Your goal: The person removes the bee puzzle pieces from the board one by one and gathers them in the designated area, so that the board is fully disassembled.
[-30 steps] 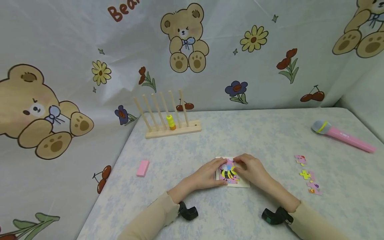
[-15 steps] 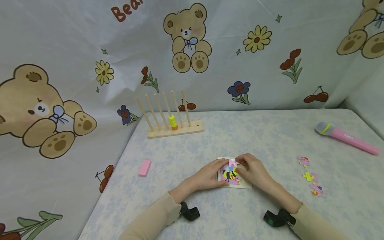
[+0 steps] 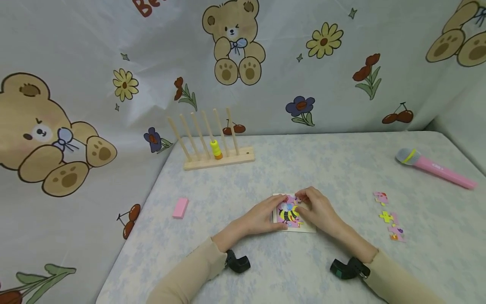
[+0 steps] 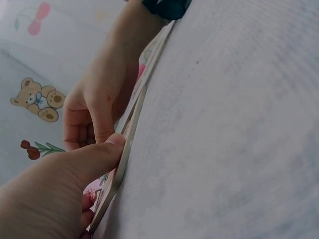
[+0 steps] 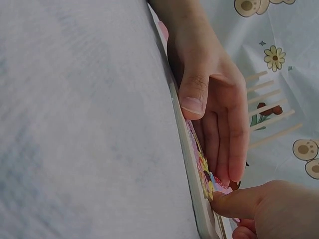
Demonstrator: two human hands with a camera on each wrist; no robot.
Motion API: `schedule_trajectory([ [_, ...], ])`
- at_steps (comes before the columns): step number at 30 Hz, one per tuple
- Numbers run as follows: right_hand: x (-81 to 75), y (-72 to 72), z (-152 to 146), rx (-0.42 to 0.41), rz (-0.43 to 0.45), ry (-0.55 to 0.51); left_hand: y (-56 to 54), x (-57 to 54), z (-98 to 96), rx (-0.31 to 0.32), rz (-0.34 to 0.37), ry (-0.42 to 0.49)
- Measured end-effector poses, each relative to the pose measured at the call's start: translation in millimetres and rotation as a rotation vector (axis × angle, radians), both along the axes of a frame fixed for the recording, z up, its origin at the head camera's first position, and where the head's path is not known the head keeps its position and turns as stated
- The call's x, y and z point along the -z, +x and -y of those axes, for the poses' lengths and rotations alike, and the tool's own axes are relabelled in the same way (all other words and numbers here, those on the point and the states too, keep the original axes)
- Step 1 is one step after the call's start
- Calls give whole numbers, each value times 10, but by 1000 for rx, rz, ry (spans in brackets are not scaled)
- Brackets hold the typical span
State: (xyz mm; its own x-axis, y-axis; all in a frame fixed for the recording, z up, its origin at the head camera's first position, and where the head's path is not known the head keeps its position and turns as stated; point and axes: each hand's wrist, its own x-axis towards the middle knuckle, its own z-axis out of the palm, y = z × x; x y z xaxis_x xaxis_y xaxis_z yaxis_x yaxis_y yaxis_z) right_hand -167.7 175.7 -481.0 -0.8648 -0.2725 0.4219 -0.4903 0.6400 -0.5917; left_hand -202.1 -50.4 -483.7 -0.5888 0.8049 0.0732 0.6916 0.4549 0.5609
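Observation:
A small square puzzle board (image 3: 309, 228) with a yellow and black bee picture on pink lies on the table between both hands. My left hand (image 3: 262, 217) holds the board's left side, thumb on the near rim and fingers over the far part. My right hand (image 3: 322, 212) is at the board's right side, its fingers curled and its thumb and index finger on a puzzle piece (image 3: 297, 209) with yellow on it. That piece is mostly hidden by the fingers. In the right wrist view, the right thumb (image 5: 222, 199) touches the picture's surface.
Several loose puzzle pieces (image 3: 386, 216) lie to the right. A pink microphone (image 3: 436, 169) lies at the far right. Further back left stands a wooden peg rack (image 3: 219, 161) with yellow and orange beads on one peg. A pink block (image 3: 180, 208) lies on the left.
Both hands stay at the board, with only small finger movements by the right hand over the picture. The head view has shifted slightly; the loose pieces lie as before.

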Motion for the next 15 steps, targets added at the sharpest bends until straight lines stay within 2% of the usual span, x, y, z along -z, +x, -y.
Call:
schedule_trajectory([
  [8,-3,-10,8,-14,-9,-6,1,-23,1,1,11,-2],
  [15,-24,-5,1,-7,47,-15,2,-36,-8,-13,16,-14],
])
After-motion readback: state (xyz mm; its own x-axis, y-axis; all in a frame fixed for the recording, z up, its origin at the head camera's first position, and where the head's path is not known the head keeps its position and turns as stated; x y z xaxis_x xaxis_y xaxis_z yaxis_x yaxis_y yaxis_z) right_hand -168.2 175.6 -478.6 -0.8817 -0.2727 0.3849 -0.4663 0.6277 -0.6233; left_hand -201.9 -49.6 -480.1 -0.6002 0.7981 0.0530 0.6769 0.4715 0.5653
